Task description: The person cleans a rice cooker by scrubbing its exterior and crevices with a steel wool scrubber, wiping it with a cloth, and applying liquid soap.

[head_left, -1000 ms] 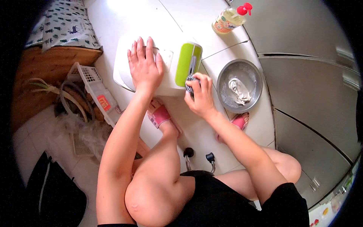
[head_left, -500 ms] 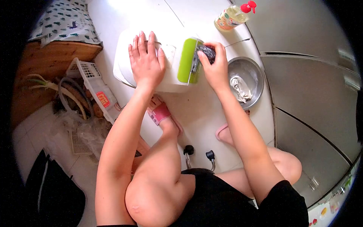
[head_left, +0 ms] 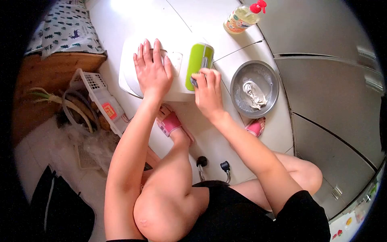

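A white plastic container [head_left: 180, 86] with a bright green panel [head_left: 194, 60] at its right end stands on the tiled floor. My left hand [head_left: 153, 75] lies flat on its top, fingers stretched out and slightly spread. At the near end of the green panel, my right hand [head_left: 210, 90] is closed around a dark steel wool scrubber [head_left: 194, 82], mostly hidden under the fingers. A clear strip [head_left: 204, 62] on the panel's right part lies just beyond those fingers.
To the right sits a metal basin [head_left: 238, 103] with a wet white cloth [head_left: 254, 94] in it. A soap bottle [head_left: 240, 20] with a red pump stands at the back, beside grey cabinets [head_left: 322, 92]. A white basket [head_left: 98, 90] is on the left.
My right hand has slid toward me along the green panel with the scrubber, from its right edge to its near end. The left hand stays flat on the container.
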`<state>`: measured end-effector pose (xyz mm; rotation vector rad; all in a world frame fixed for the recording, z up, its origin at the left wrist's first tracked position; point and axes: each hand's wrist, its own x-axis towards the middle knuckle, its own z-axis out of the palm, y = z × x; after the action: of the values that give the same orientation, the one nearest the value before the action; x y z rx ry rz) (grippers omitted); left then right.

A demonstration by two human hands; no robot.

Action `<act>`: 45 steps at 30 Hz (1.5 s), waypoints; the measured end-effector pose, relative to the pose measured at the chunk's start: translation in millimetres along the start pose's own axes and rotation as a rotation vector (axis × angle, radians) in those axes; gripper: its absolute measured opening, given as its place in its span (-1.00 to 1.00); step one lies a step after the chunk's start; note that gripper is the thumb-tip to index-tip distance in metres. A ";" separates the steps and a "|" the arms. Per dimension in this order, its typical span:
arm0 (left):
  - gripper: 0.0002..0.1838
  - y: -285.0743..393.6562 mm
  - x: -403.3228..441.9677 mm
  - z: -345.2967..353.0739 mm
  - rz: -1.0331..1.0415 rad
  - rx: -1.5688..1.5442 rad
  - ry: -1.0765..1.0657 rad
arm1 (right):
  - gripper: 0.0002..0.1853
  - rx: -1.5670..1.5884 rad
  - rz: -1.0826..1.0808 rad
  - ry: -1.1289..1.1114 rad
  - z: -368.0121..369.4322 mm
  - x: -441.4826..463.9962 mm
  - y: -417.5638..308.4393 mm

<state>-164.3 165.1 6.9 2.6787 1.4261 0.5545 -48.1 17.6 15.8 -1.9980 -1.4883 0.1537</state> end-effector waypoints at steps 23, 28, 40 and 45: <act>-0.40 -2.1 0.2 -1.2 0.001 -0.033 0.016 | -0.77 -0.104 -0.167 0.046 33.5 108.2 25.4; -0.39 -2.4 0.1 -1.2 0.003 -0.041 0.018 | -0.82 -0.043 -0.057 0.096 43.6 135.8 20.7; -0.38 -1.4 1.0 -1.6 0.006 -0.037 0.006 | -0.74 0.064 -0.151 0.003 12.5 11.9 -10.6; -0.39 -1.6 1.1 -2.0 0.021 -0.043 0.016 | -0.76 0.055 -0.189 0.000 17.8 15.4 -3.0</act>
<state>-165.8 166.6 8.7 2.6646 1.3754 0.6024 -53.1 39.3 7.5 -1.8032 -1.6460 0.1138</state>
